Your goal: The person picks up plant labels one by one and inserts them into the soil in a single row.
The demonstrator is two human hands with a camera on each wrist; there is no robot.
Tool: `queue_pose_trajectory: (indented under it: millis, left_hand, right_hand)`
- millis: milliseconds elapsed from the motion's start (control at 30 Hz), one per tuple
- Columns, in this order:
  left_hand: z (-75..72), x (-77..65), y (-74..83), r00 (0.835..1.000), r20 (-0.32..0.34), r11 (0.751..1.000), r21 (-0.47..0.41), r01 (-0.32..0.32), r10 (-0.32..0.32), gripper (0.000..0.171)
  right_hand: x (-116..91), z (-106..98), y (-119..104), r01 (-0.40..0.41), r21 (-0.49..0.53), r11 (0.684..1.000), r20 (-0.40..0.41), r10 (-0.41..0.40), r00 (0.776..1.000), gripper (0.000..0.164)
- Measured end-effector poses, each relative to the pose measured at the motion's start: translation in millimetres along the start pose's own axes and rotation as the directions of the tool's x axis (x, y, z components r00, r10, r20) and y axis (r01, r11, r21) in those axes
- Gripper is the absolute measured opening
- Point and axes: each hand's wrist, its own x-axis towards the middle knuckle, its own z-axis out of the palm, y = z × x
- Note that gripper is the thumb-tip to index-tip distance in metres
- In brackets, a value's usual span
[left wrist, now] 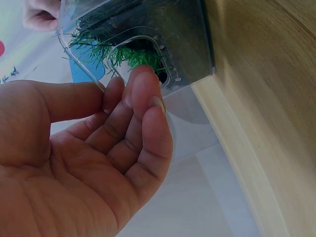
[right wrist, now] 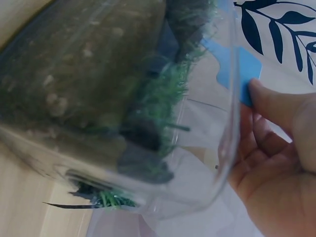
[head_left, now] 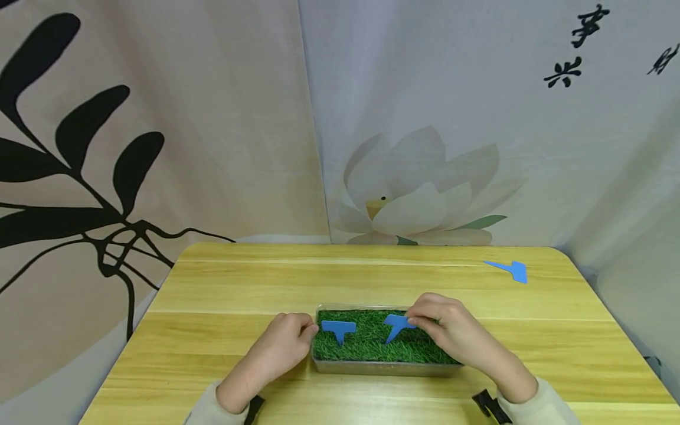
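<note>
Head camera: Two hands, well apart from each other, worked at a clear box (head_left: 390, 369) filled with green grass (head_left: 366, 349) on a wooden table (head_left: 239, 277). The left hand (head_left: 287, 339) pinched the box's left rim, while the right hand (head_left: 448, 327) held a tilted blue tag (head_left: 397, 322) by one edge, just right of the box's middle. The tag's stem pointed down at the grass; whether its tip was among the blades could not be told. A second tag (head_left: 338, 327) stood upright at the box's left end, and a third tag (head_left: 519, 271) lay flat beyond the box, off to its right. Behind the box hung a pale curtain (head_left: 255, 118) printed with a white lotus (head_left: 425, 189).

Left wrist: The thumb and forefinger met at the box's lip, the other fingers curled near its end wall. Part of the right hand showed across the box.

Right wrist: The thumb and fingers were clamped on the tag's head beside the box's rim, part of the tag visible through the clear wall. Inside the box, a brown layer (right wrist: 74, 84) lay beneath the grass.
</note>
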Motion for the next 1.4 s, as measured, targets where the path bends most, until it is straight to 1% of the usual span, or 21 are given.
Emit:
queue_pose_trajectory:
  millis: [267, 500, 700, 933, 1400]
  left_hand:
    - [0.4, -0.2, 0.2, 1.000, -0.006, 1.000, 0.005, -0.003, 0.003, 0.032]
    - [0.3, -0.3, 0.5, 1.000, -0.001, 1.000, 0.003, -0.007, 0.007, 0.031]
    - [0.4, -0.7, 0.9, 1.000, -0.003, 1.000, 0.005, -0.012, 0.012, 0.031]
    - [0.4, -0.6, -0.1, 1.000, 0.001, 1.000, -0.004, -0.006, 0.006, 0.032]
    - [0.4, 0.0, -1.3, 1.000, 0.003, 1.000, -0.007, -0.007, 0.007, 0.032]
  right_hand:
    - [5.6, 1.9, -1.8, 0.022, -0.038, 0.999, 0.057, -0.019, 0.998, 0.022]
    - [11.1, 2.9, -4.2, 0.010, -0.062, 0.998, 0.142, -0.001, 0.990, 0.018]
    - [14.7, 3.8, -6.6, 0.008, -0.082, 0.997, 0.187, 0.007, 0.982, 0.013]
    - [18.7, 4.8, -9.7, 0.028, -0.090, 0.996, 0.207, -0.009, 0.978, 0.011]
    - [22.6, 9.9, -10.3, 0.055, -0.146, 0.988, 0.210, -0.024, 0.977, 0.016]
